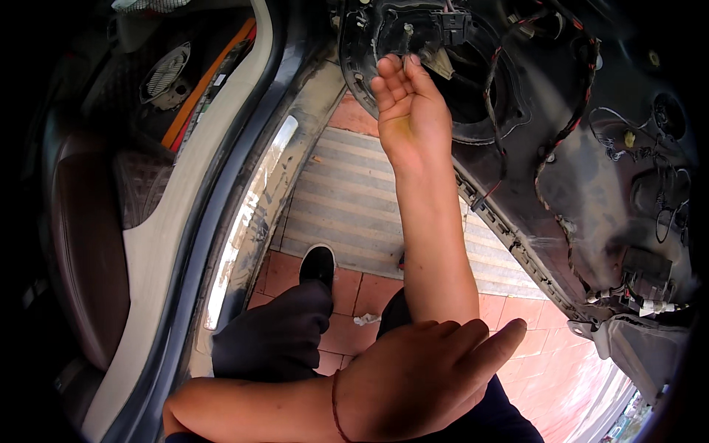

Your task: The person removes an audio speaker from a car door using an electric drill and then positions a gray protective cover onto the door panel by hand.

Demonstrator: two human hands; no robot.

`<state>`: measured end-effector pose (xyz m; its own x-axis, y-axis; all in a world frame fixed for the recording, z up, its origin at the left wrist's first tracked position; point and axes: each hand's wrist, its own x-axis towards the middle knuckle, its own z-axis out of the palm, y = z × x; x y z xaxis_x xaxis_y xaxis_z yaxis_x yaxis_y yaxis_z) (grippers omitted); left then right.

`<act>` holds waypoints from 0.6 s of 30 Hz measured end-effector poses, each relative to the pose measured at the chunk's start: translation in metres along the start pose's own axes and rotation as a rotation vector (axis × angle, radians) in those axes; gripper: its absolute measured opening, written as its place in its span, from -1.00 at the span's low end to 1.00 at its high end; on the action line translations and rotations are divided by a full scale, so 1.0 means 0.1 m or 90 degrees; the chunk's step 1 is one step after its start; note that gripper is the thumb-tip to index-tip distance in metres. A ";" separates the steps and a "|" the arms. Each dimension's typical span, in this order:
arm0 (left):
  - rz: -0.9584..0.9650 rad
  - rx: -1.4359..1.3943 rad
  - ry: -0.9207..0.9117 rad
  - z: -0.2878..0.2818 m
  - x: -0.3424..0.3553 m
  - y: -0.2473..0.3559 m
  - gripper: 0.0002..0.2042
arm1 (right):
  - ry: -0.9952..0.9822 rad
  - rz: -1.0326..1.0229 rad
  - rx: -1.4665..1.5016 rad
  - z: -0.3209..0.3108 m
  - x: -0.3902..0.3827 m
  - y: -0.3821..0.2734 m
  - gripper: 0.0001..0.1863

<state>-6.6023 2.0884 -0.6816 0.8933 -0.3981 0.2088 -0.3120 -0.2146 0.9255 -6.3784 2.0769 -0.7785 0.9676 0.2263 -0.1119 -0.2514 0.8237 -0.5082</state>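
Note:
My right hand [413, 103] reaches up, palm toward me, to the bare inner side of a car door [546, 170]. Its thumb and fingertips come together at the rim of the large round door opening [473, 103], below a small pale bolt [408, 28]; what they pinch is too small to make out. My left hand [421, 376], with a thin cord round the wrist, crosses in front of my right forearm [436, 236]. Its fingers are curled with the thumb stretched out to the right, and whatever they may hold is hidden. A black connector [453, 28] sits above the opening.
Red and black wiring [569, 133] hangs down the door. At left are the door sill [251, 221], a beige pillar trim [170, 229] and a brown seat [88, 244]. Below lie a striped ramp [347, 199], red tiles [354, 295] and my black shoe [317, 263].

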 end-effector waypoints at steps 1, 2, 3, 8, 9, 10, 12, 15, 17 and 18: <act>0.004 -0.003 0.012 0.00 0.00 0.00 -0.51 | 0.025 -0.003 -0.013 0.01 0.02 0.00 -0.92; 0.003 -0.001 0.007 -0.01 -0.01 -0.01 -0.51 | -0.003 0.006 0.034 0.00 0.04 -0.01 -0.92; 0.002 0.001 0.002 -0.01 -0.02 -0.01 -0.51 | -0.031 0.014 0.081 -0.02 0.05 -0.02 -0.93; 0.001 -0.011 0.010 -0.05 -0.04 -0.02 -0.51 | 0.030 0.023 0.035 0.01 0.05 -0.01 -0.93; 0.003 -0.023 0.016 -0.06 -0.05 -0.03 -0.51 | 0.042 0.020 0.011 0.01 0.05 -0.01 -0.93; 0.004 -0.035 0.022 -0.06 -0.06 -0.04 -0.51 | 0.054 0.018 -0.014 0.01 0.06 -0.01 -0.93; 0.024 -0.027 0.032 -0.05 -0.10 -0.11 -0.52 | 0.061 0.010 -0.015 0.00 0.05 -0.03 -0.92; 0.022 -0.012 0.031 -0.10 -0.11 -0.14 -0.52 | 0.031 0.002 -0.015 -0.08 0.03 -0.03 -0.91; 0.011 -0.017 0.016 -0.13 -0.09 -0.12 -0.53 | 0.017 -0.009 -0.036 -0.13 0.01 -0.06 -0.90; 0.002 -0.025 0.007 -0.15 -0.09 -0.11 -0.53 | 0.017 -0.012 -0.054 -0.15 0.02 -0.08 -0.89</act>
<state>-6.6019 2.1077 -0.6884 0.8957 -0.3891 0.2154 -0.3027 -0.1785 0.9362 -6.3747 2.0634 -0.7874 0.9728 0.1964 -0.1233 -0.2312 0.7806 -0.5807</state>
